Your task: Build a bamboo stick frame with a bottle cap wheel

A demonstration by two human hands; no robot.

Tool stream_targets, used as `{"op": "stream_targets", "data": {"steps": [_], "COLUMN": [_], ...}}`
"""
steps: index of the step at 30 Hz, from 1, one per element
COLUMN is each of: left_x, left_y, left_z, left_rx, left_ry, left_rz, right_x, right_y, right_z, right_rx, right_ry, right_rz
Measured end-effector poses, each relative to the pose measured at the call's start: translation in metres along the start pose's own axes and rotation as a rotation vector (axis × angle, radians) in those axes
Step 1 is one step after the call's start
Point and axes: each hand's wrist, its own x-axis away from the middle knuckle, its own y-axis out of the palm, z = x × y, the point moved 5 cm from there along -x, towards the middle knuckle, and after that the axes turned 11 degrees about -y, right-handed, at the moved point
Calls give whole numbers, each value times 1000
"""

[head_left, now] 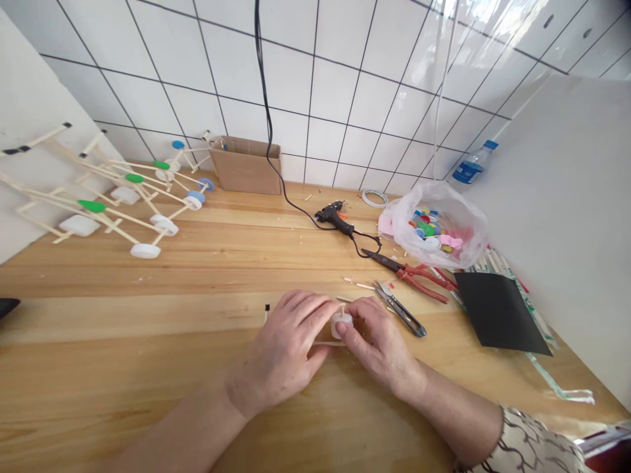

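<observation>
Between my two hands sits a small white bottle cap (340, 324), with a short piece of wooden stick (342, 308) standing up at it. The thumb and fingers of my right hand (382, 341) close around the cap from the right. My left hand (290, 338) is curled over from the other side, its fingertips near the cap. A thin wooden stick (325, 343) comes out from under the left fingers and runs below the cap. Left of that hand, a black-tipped stick (267, 310) shows. What lies beneath the left palm is hidden.
Several stick models with caps (145, 250) stand at the left. Behind are a cardboard box (249, 165), a black glue gun (335, 217) and a tape roll (374, 198). Rightward lie red-handled pliers (419, 279), thread snips (401, 312), a bag of caps (434, 190) and a black sheet (500, 312).
</observation>
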Motion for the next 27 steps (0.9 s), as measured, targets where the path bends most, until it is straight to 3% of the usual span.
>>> {"op": "stream_targets", "data": {"steps": [27], "left_x": [2], "left_y": [0], "left_z": [-1], "left_rx": [-6], "left_ry": [-6], "left_rz": [-3], "right_x": [1], "right_y": [0], "right_z": [1], "right_rx": [-9], "right_ry": [6], "right_rz": [-9]}}
